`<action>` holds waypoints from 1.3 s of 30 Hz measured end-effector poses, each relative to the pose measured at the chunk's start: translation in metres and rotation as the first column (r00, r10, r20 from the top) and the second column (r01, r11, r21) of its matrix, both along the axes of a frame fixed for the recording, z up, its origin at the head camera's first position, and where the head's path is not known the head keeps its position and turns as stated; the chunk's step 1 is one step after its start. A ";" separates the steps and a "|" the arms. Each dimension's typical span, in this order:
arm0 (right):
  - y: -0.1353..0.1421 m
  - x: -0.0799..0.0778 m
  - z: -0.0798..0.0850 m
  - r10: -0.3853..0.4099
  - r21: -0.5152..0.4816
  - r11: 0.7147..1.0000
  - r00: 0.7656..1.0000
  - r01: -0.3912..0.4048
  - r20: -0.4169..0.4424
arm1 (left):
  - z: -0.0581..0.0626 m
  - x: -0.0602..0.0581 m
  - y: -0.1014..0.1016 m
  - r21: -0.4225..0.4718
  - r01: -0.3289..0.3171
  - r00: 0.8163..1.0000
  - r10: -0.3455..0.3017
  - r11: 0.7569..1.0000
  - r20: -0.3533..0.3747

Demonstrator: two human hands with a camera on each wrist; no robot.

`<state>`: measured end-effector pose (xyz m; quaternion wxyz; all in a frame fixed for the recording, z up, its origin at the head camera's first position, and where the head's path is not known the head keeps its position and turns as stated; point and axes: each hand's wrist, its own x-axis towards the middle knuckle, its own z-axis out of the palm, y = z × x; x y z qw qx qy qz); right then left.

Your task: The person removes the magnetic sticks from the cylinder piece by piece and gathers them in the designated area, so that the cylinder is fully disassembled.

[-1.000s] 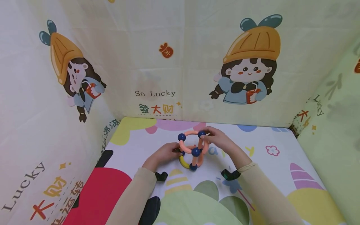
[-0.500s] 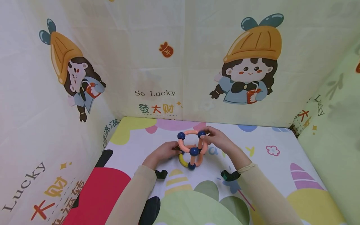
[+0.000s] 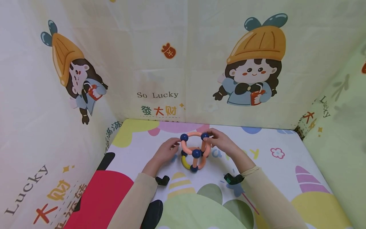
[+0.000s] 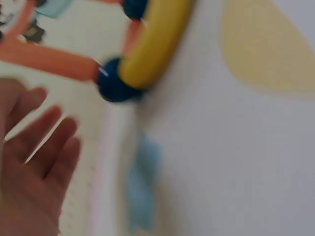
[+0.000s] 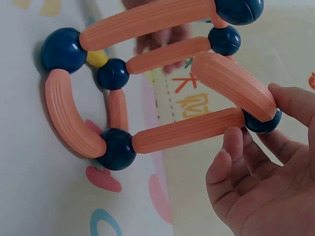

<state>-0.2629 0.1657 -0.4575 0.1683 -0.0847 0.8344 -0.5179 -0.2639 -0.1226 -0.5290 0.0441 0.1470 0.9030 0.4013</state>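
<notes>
A prism-shaped frame of orange rods and dark blue balls, from a magnetic stick-and-ball building set, stands on the table. Its lower ring includes one curved yellow rod [image 3: 185, 163]; three balls top it, the nearest being a blue ball [image 3: 196, 153]. My right hand [image 3: 221, 140] pinches the upper right ball [image 5: 266, 124] between thumb and fingers. Beside the frame's left side is my left hand [image 3: 166, 151], fingers loosely bent and holding nothing. In the left wrist view, a gap shows between its fingertips and an orange rod [image 4: 54, 61].
A printed cloth [image 3: 286, 171] covers the table. Patterned fabric walls [image 3: 197, 86] enclose the back and both sides. Black wrist-camera parts stick out by each cuff, such as the black piece [image 3: 233, 178] near the right wrist.
My left hand has let go of the lower left ball and risen along the frame's left side. The frame has shifted slightly left. My right hand keeps its grip on the upper right ball.
</notes>
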 end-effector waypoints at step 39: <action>0.002 0.020 -0.011 -0.026 -0.124 0.992 0.998 0.032 0.051 | 0.031 0.063 0.039 0.052 0.004 0.982 0.006 0.999 -0.189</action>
